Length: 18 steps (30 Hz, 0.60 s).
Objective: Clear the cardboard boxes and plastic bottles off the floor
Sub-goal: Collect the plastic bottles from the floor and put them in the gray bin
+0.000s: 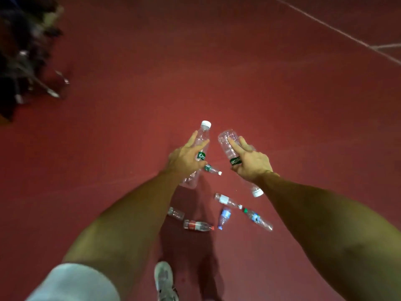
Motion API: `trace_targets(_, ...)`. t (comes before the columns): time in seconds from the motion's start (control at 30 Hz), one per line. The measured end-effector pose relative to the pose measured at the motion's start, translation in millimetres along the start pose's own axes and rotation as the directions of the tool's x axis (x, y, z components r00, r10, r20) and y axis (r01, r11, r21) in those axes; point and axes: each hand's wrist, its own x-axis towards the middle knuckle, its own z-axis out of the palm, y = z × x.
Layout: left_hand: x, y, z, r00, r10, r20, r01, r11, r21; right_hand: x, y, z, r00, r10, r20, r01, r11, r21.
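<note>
Holding one clear plastic bottle in each hand, the person is standing on a red floor (282, 105).

Count of bottles in view: eight, with two lifted and six lying on the floor.

- **Left hand:** The left hand (186, 157) is clamping its grip on the left-hand bottle (201, 135) at the green label. Two fingers are lying straight along the body, and the white cap is pointing far.
- **Right hand:** The right hand (251, 164) is clamping its grip on the right-hand bottle (225, 140) at the green label. Two fingers are stretching along the body. The base is pointing far and the white cap is showing near, below the wrist.

The six floor bottles are all lying on their sides:

- The small green-label bottle (211, 169) is showing between the two hands.
- The white-label bottle (226, 200) is lying nearer, to the right.
- The green-cap bottle (258, 218) is lying just beyond the white-label bottle's neck, further right.
- The blue-label bottle (224, 217) is lying just near of the white-label one.
- The red-label bottle (198, 225) is lying left of the blue-label bottle.
- The bare clear bottle (175, 212) is lying beside the left forearm.

Other items: one pale shoe (163, 279) is showing at the near edge. One white line (325, 25) is crossing the floor at far right. Dark clutter (21, 51) at far left is too blurred to identify.
</note>
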Motion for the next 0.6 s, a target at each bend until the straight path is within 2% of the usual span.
trace_targets(0.13,-59.0,-42.3,-54.4,0.976,-0.166,-0.139,0.172,0.985,0.032,19.6,-85.1,-25.2,0.982,-0.188,-0.018,0.188,0.982,-0.022)
trace_targets(0.23,-116.4,-87.7,-86.8,0.928,-0.288,-0.237,0.302,0.953,0.025,21.1,-164.9,-25.3,0.943,-0.334,-0.005,0.334,0.942,-0.019)
trace_targets(0.4,-219.6,-177.4,-142.9,0.813,-0.467,-0.349,0.501,0.865,0.009,15.5,-313.4,-17.3,0.835,-0.549,0.025,0.550,0.833,-0.056)
trace_targets(0.6,-347.4,-298.0,-200.4,0.646,-0.627,-0.436,0.680,0.732,-0.045,-1.4,-506.5,5.5,0.669,-0.738,0.094,0.743,0.658,-0.123)
